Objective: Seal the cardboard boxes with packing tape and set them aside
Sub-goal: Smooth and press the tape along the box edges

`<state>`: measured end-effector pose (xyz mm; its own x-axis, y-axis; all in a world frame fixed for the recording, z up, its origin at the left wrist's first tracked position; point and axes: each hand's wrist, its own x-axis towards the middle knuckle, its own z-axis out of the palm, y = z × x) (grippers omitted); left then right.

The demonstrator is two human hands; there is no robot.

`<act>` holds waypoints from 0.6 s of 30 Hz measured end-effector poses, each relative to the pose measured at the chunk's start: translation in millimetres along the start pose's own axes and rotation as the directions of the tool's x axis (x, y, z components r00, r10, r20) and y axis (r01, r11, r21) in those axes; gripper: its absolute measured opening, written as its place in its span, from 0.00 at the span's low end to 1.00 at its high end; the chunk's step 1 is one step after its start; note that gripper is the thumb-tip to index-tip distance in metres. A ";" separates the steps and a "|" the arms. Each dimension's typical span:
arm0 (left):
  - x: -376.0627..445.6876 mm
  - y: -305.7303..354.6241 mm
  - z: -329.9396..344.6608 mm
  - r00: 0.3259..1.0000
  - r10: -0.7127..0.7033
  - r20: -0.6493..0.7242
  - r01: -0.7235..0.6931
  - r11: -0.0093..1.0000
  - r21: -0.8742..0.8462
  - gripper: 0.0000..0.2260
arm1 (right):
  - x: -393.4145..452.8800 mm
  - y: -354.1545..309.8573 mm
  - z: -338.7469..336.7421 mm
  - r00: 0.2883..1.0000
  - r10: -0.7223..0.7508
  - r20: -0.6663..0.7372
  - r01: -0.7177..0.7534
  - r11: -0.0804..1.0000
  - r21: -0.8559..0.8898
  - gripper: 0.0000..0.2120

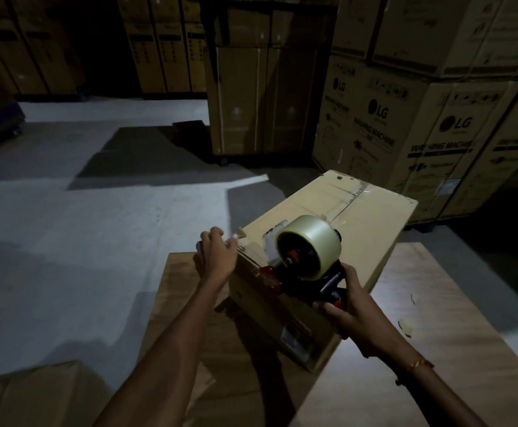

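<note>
Cardboard box: closed, lying on wooden table, top seam partly taped at far end. Tape dispenser with clear roll: on box's near top edge, handle gripped in my right hand. My left hand: fingers loosely curled against box's near-left corner, holding nothing I can make out. Stacked LG washing machine cartons: behind, right.

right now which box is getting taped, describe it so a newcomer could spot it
Start at the tall stack of printed washing machine cartons on the right, then drop to the wooden table in front. The cardboard box on it is small, plain and pale, with the left hand at its corner and the tape dispenser on top.
</note>
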<state>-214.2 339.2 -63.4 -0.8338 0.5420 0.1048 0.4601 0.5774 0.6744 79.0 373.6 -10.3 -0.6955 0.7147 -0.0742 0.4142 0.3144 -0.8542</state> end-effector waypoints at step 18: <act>-19.3 4.8 -10.5 0.835 0.037 0.550 -0.216 0.939 0.266 0.51 | -2.5 -4.6 0.1 0.993 -0.112 -0.041 0.111 0.993 -0.027 0.32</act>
<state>-199.1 325.1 -54.6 -0.5114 0.8091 -0.2896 0.6938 0.5876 0.4164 78.8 370.3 -6.3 -0.7125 0.7003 0.0431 0.3506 0.4086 -0.8427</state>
